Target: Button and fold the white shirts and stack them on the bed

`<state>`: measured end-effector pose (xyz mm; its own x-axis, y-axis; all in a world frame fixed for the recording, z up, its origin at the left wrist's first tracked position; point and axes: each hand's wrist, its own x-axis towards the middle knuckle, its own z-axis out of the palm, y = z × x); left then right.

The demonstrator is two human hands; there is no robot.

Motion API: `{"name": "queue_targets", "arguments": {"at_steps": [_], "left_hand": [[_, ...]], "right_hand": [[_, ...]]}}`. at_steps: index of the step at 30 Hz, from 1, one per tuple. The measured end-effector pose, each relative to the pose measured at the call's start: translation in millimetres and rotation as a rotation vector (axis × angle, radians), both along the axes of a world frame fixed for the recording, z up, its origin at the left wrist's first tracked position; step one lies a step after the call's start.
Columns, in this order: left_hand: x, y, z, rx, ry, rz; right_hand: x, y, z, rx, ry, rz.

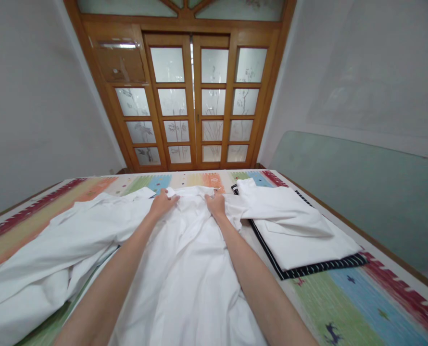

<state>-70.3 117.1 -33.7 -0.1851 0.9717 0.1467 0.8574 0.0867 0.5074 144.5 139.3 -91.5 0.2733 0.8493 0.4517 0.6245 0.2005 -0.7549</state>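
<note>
A white shirt (195, 269) lies spread on the bed, its collar end away from me and its body running toward me. At the left of the collar, my left hand (162, 203) pinches the cloth. My right hand (216, 203) grips the cloth on the collar's other side. One white sleeve reaches right, over a folded white garment (308, 245). Beneath that garment, a black-and-white striped piece (329, 265) shows along the edges. Another white garment (55, 250) lies crumpled to the left of my left arm.
A colourful patterned bedspread (347, 307) covers the bed. A pale green headboard-like panel (344, 178) runs along the right side, against the wall. Wooden doors with frosted panes (195, 101) stand beyond the far edge.
</note>
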Motion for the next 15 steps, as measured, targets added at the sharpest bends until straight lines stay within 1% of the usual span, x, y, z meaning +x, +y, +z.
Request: {"name": "queue_targets", "arguments": {"at_steps": [4,6,8,10,12,15], "left_hand": [[19.6,-13.5,-14.3,0.006,0.124,0.116],[26.7,-18.5,-18.9,0.011,0.184,0.128],[30.9,-22.5,-23.1,0.079,0.232,0.121],[32.6,-26.0,-26.8,0.186,0.238,0.123],[32.6,-29.4,-29.7,0.252,0.193,0.096],[30.3,-35.7,-31.1,0.239,0.107,-0.024]], "right_hand": [[0.1,-0.9,-2.8,-0.030,-0.093,0.033],[0.0,-2.9,-0.9,-0.076,-0.144,0.034],[-0.4,-5.0,2.3,-0.143,-0.200,0.021],[-1.0,-6.6,5.4,-0.193,-0.245,0.017],[-1.3,-7.1,7.6,-0.226,-0.274,0.016],[-1.6,-5.6,9.3,-0.263,-0.301,-0.002]]}}
